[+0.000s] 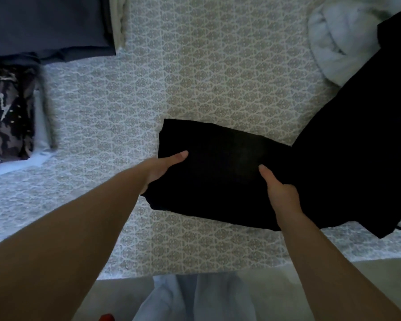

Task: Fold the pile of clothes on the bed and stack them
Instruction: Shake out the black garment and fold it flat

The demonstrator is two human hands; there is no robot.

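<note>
A folded black garment (218, 172) lies on the patterned bedspread (195, 77) near the bed's front edge. My left hand (164, 167) grips its left edge, thumb on top and fingers hidden underneath. On the garment's right side my right hand (280, 193) holds it the same way, thumb lying across the top. A larger loose black garment (357, 140) spreads over the bed to the right and touches the folded one. Its far end runs out of the frame.
A folded dark grey stack (49, 26) sits at the back left, with a folded camouflage-print piece (7, 114) in front of it. A crumpled pale blue cloth (343, 35) lies at the back right. The bed's front edge (195, 274) is just below my arms.
</note>
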